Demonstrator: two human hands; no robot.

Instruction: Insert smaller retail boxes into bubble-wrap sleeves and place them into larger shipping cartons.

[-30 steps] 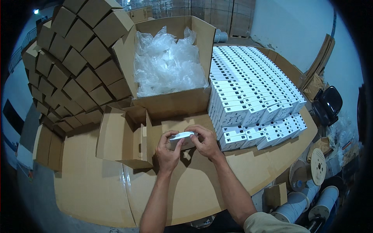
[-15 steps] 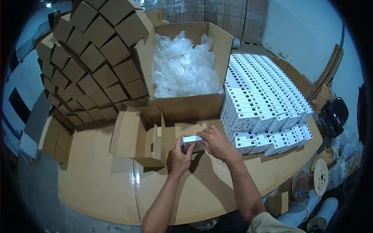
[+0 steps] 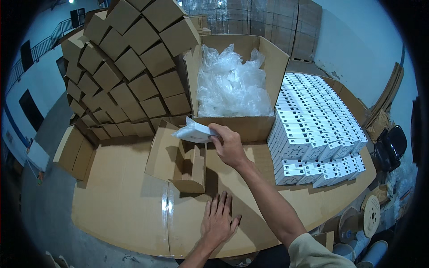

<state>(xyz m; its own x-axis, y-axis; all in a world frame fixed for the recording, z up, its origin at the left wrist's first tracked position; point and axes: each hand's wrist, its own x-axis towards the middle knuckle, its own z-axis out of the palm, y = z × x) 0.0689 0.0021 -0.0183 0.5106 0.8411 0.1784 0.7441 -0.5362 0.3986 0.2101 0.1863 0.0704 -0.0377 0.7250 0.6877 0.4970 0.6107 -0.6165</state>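
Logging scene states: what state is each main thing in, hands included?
White packet: held, loose wrap at one end
Right hand: grip closed on packet
Left hand: palm down on cardboard surface, holding nothing
Small carton: open
Large carton: open, holding clear plastic
White boxes: stacked in rows
Brown cartons: stacked

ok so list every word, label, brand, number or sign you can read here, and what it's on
None can be read.
White boxes: dark squares and greyish print, too small to read.
White packet in the right hand: no print I can make out.
Brown cartons at left: no print I can make out.
Wrapped cartons at the back: too blurred to tell.
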